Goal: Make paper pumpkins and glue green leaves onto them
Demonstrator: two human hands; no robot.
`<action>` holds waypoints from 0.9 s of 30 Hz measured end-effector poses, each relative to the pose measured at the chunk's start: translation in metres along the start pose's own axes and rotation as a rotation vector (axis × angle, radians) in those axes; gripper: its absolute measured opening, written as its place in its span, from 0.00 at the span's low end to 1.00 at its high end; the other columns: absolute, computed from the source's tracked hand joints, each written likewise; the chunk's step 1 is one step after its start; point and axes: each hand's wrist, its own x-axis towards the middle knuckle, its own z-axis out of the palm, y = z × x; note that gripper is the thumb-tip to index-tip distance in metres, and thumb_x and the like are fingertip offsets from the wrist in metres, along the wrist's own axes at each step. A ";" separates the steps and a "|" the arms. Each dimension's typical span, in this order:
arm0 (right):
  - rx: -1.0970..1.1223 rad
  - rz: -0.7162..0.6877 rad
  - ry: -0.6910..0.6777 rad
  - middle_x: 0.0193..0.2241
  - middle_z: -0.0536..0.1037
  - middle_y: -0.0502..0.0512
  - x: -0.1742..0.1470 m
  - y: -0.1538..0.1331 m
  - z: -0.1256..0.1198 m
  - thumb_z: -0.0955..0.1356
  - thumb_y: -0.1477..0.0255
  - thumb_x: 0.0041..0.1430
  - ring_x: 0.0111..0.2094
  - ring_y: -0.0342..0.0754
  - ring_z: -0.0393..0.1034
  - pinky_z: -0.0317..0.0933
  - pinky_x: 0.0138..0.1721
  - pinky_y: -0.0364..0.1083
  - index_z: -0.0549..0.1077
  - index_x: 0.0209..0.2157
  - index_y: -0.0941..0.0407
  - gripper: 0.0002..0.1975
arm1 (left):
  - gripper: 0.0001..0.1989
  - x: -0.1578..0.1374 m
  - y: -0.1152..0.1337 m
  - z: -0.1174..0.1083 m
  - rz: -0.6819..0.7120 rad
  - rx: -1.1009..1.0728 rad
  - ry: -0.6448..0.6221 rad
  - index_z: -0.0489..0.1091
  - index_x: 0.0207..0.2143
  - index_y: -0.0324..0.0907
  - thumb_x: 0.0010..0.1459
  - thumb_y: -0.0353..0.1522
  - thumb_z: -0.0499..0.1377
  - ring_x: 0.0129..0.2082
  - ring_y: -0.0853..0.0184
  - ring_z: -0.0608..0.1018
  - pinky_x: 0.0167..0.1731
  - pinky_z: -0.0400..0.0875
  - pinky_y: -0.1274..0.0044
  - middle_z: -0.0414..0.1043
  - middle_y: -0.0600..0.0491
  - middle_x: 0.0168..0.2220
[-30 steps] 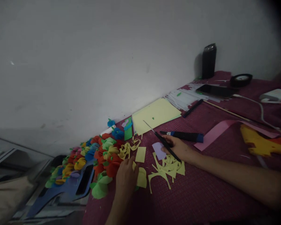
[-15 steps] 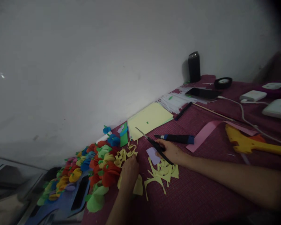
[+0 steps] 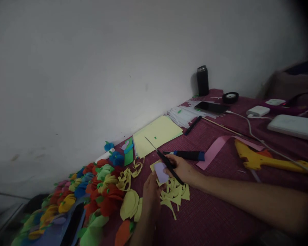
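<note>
Scissors in right hand; left hand holds paper.

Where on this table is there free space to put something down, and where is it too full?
Bare cloth lies near the front edge, below the right forearm, and between the pink strip and the black pen. It is crowded around the paper flowers and yellow scraps.

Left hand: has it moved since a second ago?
Yes. The left hand has left the paper flowers and come right, to the lilac piece by the yellow scraps.
</note>
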 end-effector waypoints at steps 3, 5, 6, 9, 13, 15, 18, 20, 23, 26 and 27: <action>-0.061 -0.014 0.031 0.32 0.75 0.50 0.002 0.004 -0.003 0.66 0.82 0.40 0.33 0.46 0.70 0.65 0.35 0.43 0.68 0.38 0.56 0.19 | 0.22 -0.003 -0.007 0.018 -0.043 -0.191 -0.038 0.70 0.41 0.39 0.57 0.46 0.47 0.37 0.63 0.76 0.34 0.72 0.73 0.74 0.46 0.38; -0.103 -0.021 0.039 0.32 0.75 0.51 0.003 0.008 -0.005 0.66 0.83 0.39 0.34 0.47 0.70 0.65 0.37 0.44 0.68 0.38 0.57 0.20 | 0.21 -0.004 -0.010 0.020 -0.071 -0.282 -0.032 0.70 0.39 0.39 0.56 0.46 0.50 0.37 0.64 0.76 0.34 0.72 0.74 0.74 0.47 0.38; -0.124 -0.025 0.039 0.32 0.75 0.51 0.003 0.010 -0.006 0.66 0.82 0.39 0.34 0.48 0.70 0.65 0.37 0.45 0.68 0.38 0.57 0.20 | 0.20 -0.005 -0.012 0.019 -0.085 -0.317 -0.025 0.70 0.38 0.39 0.55 0.46 0.51 0.36 0.65 0.75 0.35 0.72 0.74 0.73 0.47 0.37; -0.182 -0.036 0.026 0.33 0.76 0.51 0.002 0.015 -0.006 0.67 0.81 0.39 0.35 0.48 0.70 0.64 0.38 0.45 0.69 0.41 0.56 0.23 | 0.18 -0.006 -0.015 0.015 -0.116 -0.396 -0.012 0.70 0.35 0.39 0.53 0.44 0.54 0.33 0.67 0.74 0.36 0.72 0.74 0.72 0.51 0.32; -0.256 -0.054 0.009 0.33 0.76 0.50 -0.001 0.013 -0.006 0.66 0.81 0.40 0.34 0.48 0.69 0.63 0.36 0.45 0.70 0.42 0.57 0.23 | 0.16 -0.009 -0.016 0.014 -0.140 -0.471 -0.043 0.70 0.33 0.39 0.52 0.44 0.57 0.30 0.69 0.72 0.36 0.71 0.74 0.69 0.55 0.27; -0.281 -0.071 -0.004 0.33 0.76 0.51 -0.002 0.012 -0.006 0.65 0.80 0.41 0.33 0.48 0.69 0.63 0.36 0.45 0.70 0.42 0.57 0.22 | 0.16 -0.009 -0.015 0.016 -0.144 -0.493 -0.059 0.70 0.34 0.40 0.51 0.44 0.58 0.30 0.69 0.72 0.35 0.71 0.75 0.70 0.55 0.29; -0.298 -0.091 -0.023 0.35 0.76 0.52 -0.003 0.010 -0.006 0.66 0.79 0.41 0.35 0.48 0.69 0.63 0.38 0.45 0.69 0.43 0.57 0.22 | 0.17 -0.009 -0.015 0.019 -0.140 -0.492 -0.080 0.69 0.31 0.40 0.50 0.45 0.59 0.29 0.69 0.72 0.33 0.70 0.76 0.70 0.54 0.28; -0.308 -0.097 -0.027 0.35 0.76 0.52 -0.003 0.010 -0.006 0.66 0.78 0.42 0.36 0.48 0.70 0.63 0.38 0.45 0.68 0.44 0.57 0.23 | 0.18 -0.008 -0.017 0.020 -0.132 -0.469 -0.082 0.69 0.29 0.40 0.50 0.46 0.59 0.26 0.70 0.71 0.30 0.69 0.78 0.69 0.56 0.26; -0.331 -0.102 -0.038 0.34 0.76 0.52 -0.005 0.006 -0.006 0.66 0.78 0.43 0.34 0.48 0.69 0.63 0.36 0.45 0.69 0.44 0.57 0.22 | 0.19 -0.008 -0.021 0.020 -0.120 -0.418 -0.067 0.69 0.28 0.39 0.49 0.48 0.59 0.24 0.71 0.69 0.27 0.66 0.79 0.67 0.57 0.23; -0.345 -0.108 -0.057 0.32 0.76 0.51 -0.008 -0.001 -0.005 0.65 0.79 0.44 0.32 0.47 0.69 0.63 0.34 0.44 0.70 0.42 0.57 0.20 | 0.21 -0.007 -0.025 0.019 -0.115 -0.371 -0.056 0.69 0.28 0.39 0.48 0.50 0.58 0.24 0.70 0.69 0.27 0.65 0.79 0.67 0.56 0.22; -0.347 -0.111 -0.063 0.32 0.76 0.51 -0.009 -0.003 -0.005 0.65 0.79 0.44 0.32 0.47 0.69 0.63 0.34 0.44 0.70 0.42 0.56 0.20 | 0.22 -0.007 -0.025 0.019 -0.112 -0.359 -0.054 0.69 0.28 0.39 0.48 0.50 0.58 0.24 0.70 0.69 0.27 0.65 0.79 0.67 0.56 0.22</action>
